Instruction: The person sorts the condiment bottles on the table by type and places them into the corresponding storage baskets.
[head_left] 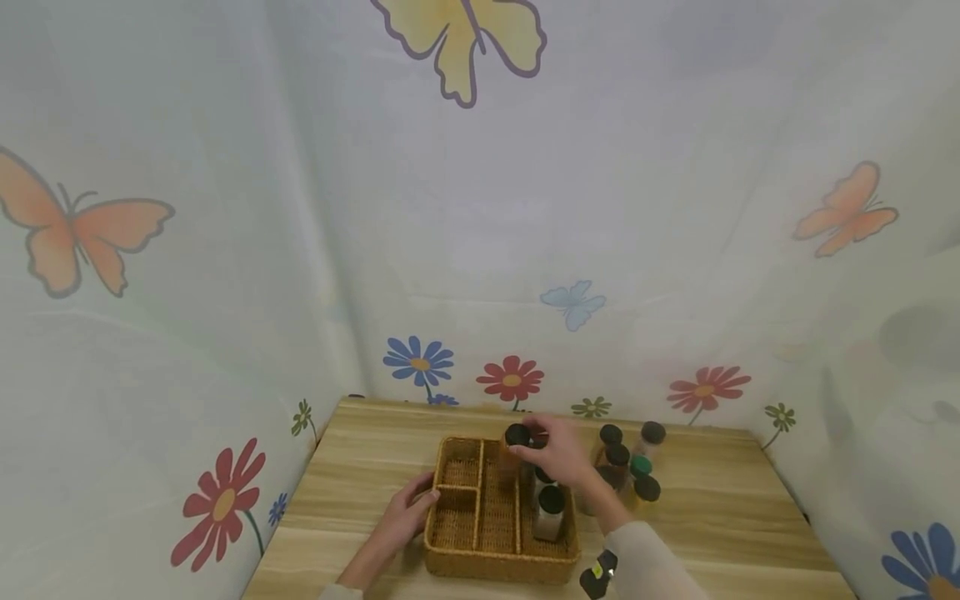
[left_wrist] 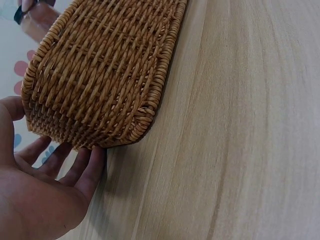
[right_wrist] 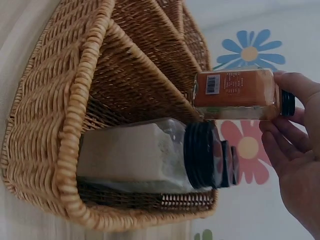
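Right of centre in the right wrist view, the jar (right_wrist: 242,97) of orange-brown contents flashes a barcode (right_wrist: 212,84) beside pale print (right_wrist: 234,82), too small to read!

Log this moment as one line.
right hand: holds reddish jar over basket | left hand: holds basket's left side | right compartment: black-capped jars | table: more jars

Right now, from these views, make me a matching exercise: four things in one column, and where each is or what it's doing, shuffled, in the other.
1. Left hand
2. Right hand
3. Green lid
4. Frontmost pale-filled jar

A. Among dark-lidded jars right of the basket
B. Holding the orange-filled jar
C. Inside the basket
D. Touching the basket's left side

Pairs: 1-D, 2-B, 3-A, 4-C
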